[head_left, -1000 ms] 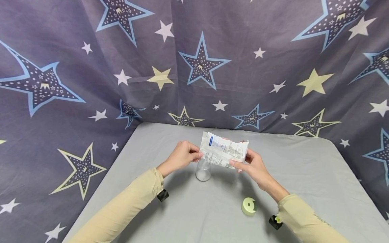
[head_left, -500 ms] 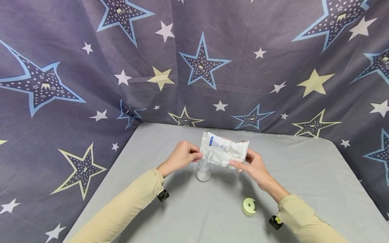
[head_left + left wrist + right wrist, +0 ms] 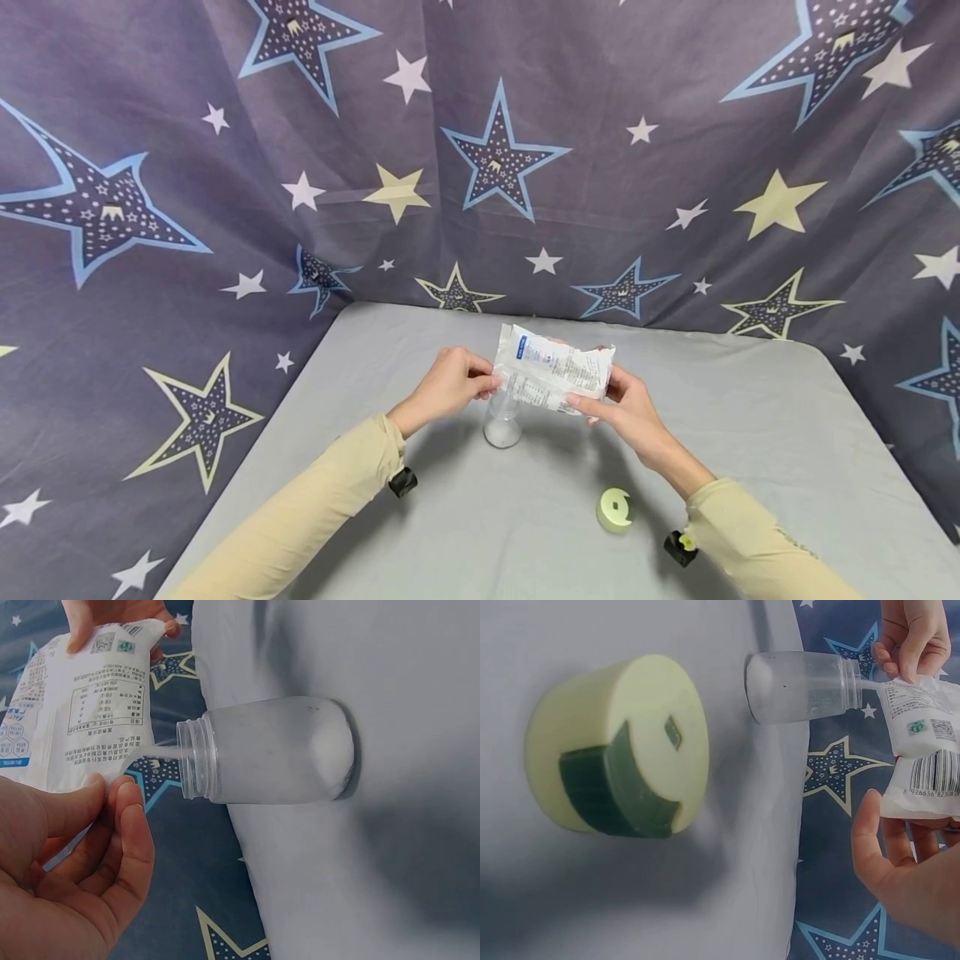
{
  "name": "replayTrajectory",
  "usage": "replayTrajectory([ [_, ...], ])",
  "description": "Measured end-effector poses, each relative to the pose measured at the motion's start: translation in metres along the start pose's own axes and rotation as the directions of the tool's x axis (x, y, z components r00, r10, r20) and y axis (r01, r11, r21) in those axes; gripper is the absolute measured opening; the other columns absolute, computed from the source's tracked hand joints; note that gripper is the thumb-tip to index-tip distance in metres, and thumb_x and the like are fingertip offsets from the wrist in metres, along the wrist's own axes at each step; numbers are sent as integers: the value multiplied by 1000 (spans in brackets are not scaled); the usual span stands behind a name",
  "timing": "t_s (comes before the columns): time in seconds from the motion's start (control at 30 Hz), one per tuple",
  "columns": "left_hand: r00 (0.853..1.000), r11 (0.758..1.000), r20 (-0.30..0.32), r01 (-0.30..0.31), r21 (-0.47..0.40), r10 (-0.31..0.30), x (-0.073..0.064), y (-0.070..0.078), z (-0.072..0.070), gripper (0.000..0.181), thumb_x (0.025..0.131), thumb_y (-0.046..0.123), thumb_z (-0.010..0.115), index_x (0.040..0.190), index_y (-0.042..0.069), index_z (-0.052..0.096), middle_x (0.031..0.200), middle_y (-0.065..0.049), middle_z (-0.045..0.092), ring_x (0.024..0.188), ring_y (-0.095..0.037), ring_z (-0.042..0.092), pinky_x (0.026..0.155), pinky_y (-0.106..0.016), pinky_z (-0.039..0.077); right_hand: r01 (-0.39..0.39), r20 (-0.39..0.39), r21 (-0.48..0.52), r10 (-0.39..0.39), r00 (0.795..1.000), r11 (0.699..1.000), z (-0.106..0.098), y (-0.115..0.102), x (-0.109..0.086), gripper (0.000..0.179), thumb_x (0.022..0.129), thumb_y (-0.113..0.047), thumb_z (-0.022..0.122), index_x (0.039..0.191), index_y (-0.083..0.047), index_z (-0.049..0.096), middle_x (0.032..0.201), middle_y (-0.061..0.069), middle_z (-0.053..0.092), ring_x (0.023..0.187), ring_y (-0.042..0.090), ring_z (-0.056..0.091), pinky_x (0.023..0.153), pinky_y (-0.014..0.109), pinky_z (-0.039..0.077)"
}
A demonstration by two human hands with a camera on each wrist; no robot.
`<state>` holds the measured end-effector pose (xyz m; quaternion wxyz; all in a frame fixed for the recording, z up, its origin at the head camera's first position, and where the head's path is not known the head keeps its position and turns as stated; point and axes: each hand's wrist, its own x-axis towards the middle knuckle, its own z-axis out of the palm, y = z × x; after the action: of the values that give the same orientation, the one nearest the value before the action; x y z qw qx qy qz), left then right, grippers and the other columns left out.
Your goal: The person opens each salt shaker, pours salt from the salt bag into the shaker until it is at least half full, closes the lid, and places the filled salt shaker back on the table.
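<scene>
A white printed plastic bag (image 3: 555, 371) is held tilted above a clear jar (image 3: 502, 429). My left hand (image 3: 452, 383) pinches the bag's corner between thumb and fingers, close to the jar's mouth. At the bag's other end my right hand (image 3: 633, 417) grips it, thumb on the near face and fingers behind. In the left wrist view a thin white stream (image 3: 161, 751) runs from the bag's corner into the open, threaded mouth of the jar. White grains (image 3: 331, 750) cover the jar's bottom. The jar stands upright on the table.
A pale green lid (image 3: 613, 510) with a darker green part lies on the table near my right forearm. Grey cloth covers the table (image 3: 480, 533). A star-patterned curtain (image 3: 495, 250) hangs behind and at the sides.
</scene>
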<state>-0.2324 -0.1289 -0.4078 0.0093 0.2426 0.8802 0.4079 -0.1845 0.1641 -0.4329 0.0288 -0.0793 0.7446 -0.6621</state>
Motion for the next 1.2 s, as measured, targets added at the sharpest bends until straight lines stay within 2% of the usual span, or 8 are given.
replayTrajectory([
  [0.33,1000,1000,1,19,-10,-19,1,2,0,12,96,7,78,86,4,83,70,3,73,62,-6,63,56,-22,46,1,-3,5,-1,1000,1000,-1,0,1,47,89,-8,84,130,4,62,110,9,70,92,19,64,71,37,59],
  [0.6,1000,1000,4,10,-1,-10,0,1,0,13,97,8,78,86,2,82,70,2,72,62,-6,62,56,-22,46,-2,-1,8,2,1000,1000,-1,-1,0,48,89,-8,84,130,4,62,111,9,69,92,19,64,71,37,59],
  [0.97,1000,1000,5,14,-17,-14,1,2,0,13,97,7,78,86,1,82,73,1,74,63,-4,64,59,-22,51,3,-3,13,-3,1000,1000,-2,0,1,47,89,-8,84,130,4,62,110,9,69,91,19,64,70,35,59],
  [1.2,1000,1000,2,10,-18,-10,0,3,0,15,97,7,78,83,3,81,72,1,73,63,-5,65,59,-22,52,7,1,13,-7,1000,1000,-2,0,2,47,89,-8,84,129,4,62,109,9,70,90,18,65,70,34,58],
])
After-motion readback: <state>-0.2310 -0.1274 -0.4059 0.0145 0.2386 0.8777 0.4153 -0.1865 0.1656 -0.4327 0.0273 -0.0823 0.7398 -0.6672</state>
